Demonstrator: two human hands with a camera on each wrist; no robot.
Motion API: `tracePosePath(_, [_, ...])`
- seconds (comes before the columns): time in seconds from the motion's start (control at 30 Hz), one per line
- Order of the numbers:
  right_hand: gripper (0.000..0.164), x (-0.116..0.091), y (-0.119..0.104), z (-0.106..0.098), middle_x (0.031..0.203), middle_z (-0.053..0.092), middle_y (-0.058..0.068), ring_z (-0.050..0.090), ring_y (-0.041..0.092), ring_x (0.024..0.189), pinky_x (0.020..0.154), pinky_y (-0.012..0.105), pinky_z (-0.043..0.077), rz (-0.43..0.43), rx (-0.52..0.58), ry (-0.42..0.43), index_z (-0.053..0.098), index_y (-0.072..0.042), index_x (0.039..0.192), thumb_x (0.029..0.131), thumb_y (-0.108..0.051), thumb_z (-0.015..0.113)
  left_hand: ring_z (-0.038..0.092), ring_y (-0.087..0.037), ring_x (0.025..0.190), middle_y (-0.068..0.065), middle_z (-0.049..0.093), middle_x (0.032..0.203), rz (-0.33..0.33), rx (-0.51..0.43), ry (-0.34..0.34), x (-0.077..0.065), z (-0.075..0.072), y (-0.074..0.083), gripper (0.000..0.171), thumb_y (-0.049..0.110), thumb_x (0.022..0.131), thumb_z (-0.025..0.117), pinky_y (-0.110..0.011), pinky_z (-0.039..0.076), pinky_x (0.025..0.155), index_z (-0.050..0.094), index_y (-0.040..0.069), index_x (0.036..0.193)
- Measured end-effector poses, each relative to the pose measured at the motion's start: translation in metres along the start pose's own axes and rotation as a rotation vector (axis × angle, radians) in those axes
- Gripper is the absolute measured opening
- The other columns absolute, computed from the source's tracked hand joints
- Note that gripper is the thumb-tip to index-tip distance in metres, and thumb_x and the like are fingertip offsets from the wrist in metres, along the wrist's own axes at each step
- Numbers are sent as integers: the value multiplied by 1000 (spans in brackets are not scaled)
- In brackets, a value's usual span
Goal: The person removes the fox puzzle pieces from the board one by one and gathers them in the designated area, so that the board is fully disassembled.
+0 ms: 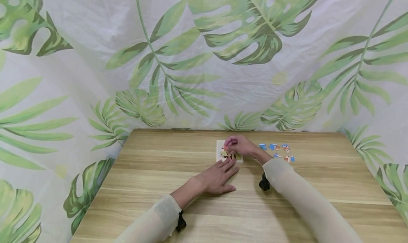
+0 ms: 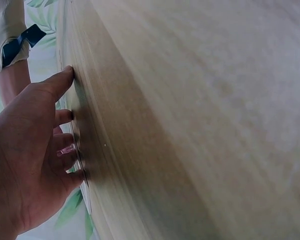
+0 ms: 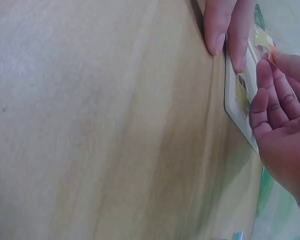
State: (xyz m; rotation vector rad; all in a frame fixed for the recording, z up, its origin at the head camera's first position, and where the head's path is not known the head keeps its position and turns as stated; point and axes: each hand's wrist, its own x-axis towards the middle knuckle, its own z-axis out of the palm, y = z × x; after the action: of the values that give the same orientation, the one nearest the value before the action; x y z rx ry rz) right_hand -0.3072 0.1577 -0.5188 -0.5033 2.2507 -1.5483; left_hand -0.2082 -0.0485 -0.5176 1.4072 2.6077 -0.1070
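Note:
A small white-framed puzzle board (image 1: pixel 218 151) lies on the table near its far edge, with yellow and dark pieces inside the frame. My left hand (image 1: pixel 220 177) rests palm down, its fingers straight and fingertips on the board's near edge. My right hand (image 1: pixel 240 145) is over the board, thumb and fingers pinching a small jigsaw piece (image 3: pixel 264 41), yellow with some orange in the right wrist view. The fingers partly cover that piece and the top right of the board. In the left wrist view the left hand (image 2: pixel 27 155) hides the board almost wholly.
Several loose blue, white and orange puzzle pieces (image 1: pixel 273 147) lie in two rows right of the board, close to the right forearm. The wooden table (image 1: pixel 153 172) meets a leaf-printed cloth (image 1: pixel 191 94) at its back edge.

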Motion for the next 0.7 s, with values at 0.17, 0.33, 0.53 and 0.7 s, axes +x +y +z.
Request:
tracePosePath(0.17, [13, -5, -5, -5, 100, 77, 17, 72, 21, 85, 76, 36, 61, -9, 18, 24, 71, 5, 112, 100, 0, 70, 17, -31, 163, -16, 16, 177, 2, -3, 6, 0, -1, -1, 78, 61, 110, 42, -46, 23, 130, 27, 14, 170])
tracePosePath(0.33, [16, -13, -13, -11, 104, 77, 20, 75, 25, 90, 85, 47, 63, -31, 43, 30, 70, 7, 115, 101, -1, 70, 16, -31, 163, -15, 14, 177, -3, -12, -1, 0, -1, -1, 78, 61, 110, 42, -47, 23, 130, 25, 14, 170])
tracePosePath(0.53, [20, -27, -18, -20, 103, 75, 21, 73, 25, 91, 86, 50, 63, -37, 39, 42, 68, 8, 116, 101, -5, 72, 15, -32, 163, -15, 13, 177, -8, -9, -3, 0, -1, -1, 78, 61, 110, 42, -47, 22, 131, 24, 14, 170])
tracePosePath(0.7, [20, -40, -18, -26, 101, 75, 18, 74, 27, 92, 90, 54, 61, -22, 25, 47, 69, 7, 116, 101, -6, 71, 16, -33, 163, -17, 15, 177, 0, -17, 10, 0, 0, 0, 78, 60, 110, 44, -48, 25, 130, 27, 13, 170])
